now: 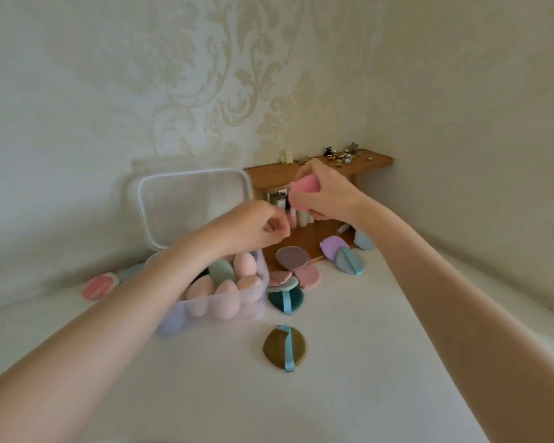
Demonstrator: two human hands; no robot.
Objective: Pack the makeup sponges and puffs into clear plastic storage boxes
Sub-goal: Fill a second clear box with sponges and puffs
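Sponges [224,292] in the open box [259,276], puffs [288,282] right of it, shelf [317,174] behind

Looks like a home, a bedroom or dressing corner: cream damask wallpaper [237,75], a small wooden shelf [317,174] strewn with hair clips and trinkets [343,154] (small bottles below), a soft white surface [349,394].

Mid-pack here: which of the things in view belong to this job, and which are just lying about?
Job: pink sponge in right hand; clear box; its lid; olive puff; teal puff; lilac puff.

Lying about: wooden shelf; trinkets on it.
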